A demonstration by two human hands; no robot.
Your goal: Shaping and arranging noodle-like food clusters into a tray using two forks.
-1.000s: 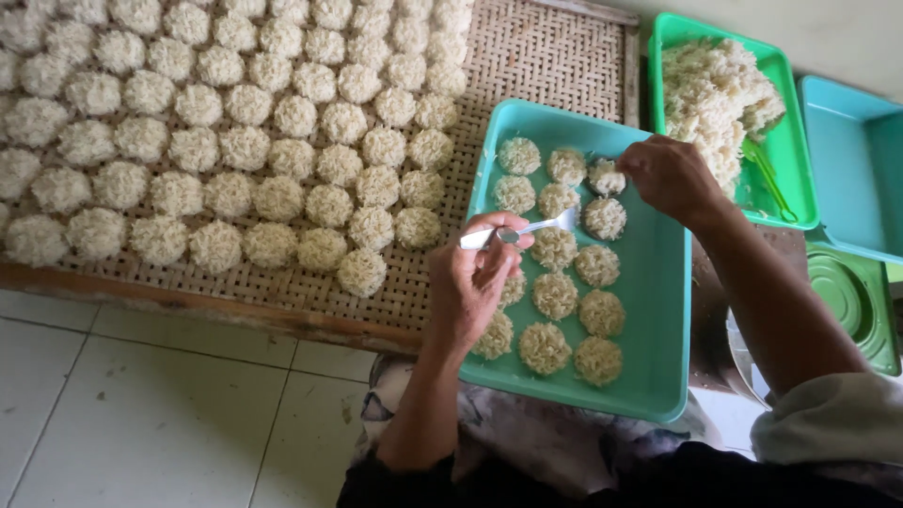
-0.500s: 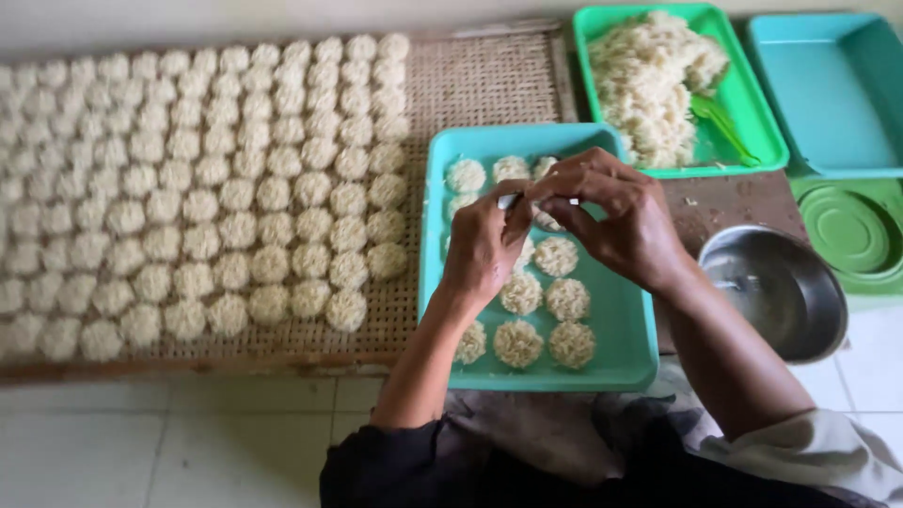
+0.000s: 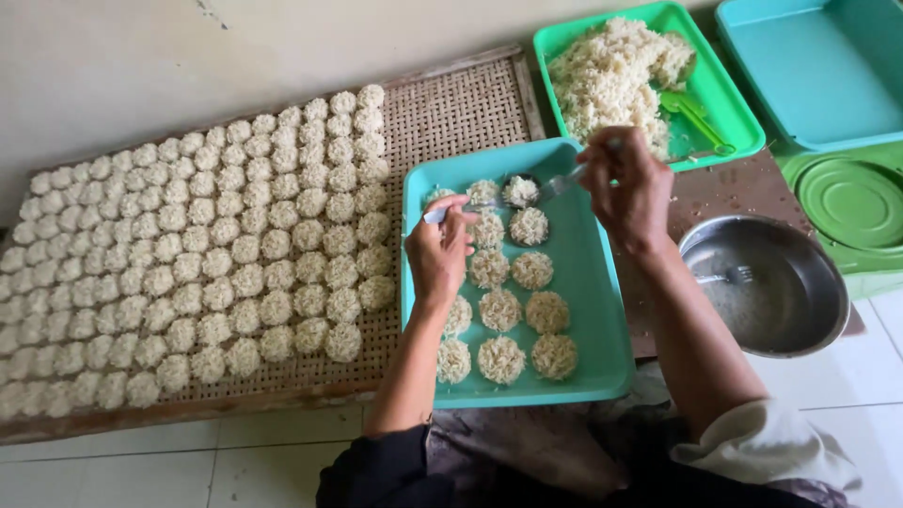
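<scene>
Over the teal tray (image 3: 602,310) of rice rounds, the left hand (image 3: 440,252) has its fingers clamped on a small spoon handle (image 3: 435,214); the right hand (image 3: 628,183) pinches a fork (image 3: 557,184) above the ring mould (image 3: 521,191) at the tray's far end.

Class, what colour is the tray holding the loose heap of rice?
Bright green tray, seen best in the head view.

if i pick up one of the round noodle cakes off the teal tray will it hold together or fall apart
Probably fragile: each noodle cake looks like loosely packed strands with ragged edges, so pinching may crumble it. Likely light for its size, given the airy texture. It sits flat on the teal tray, so it should slide rather than roll.
</scene>
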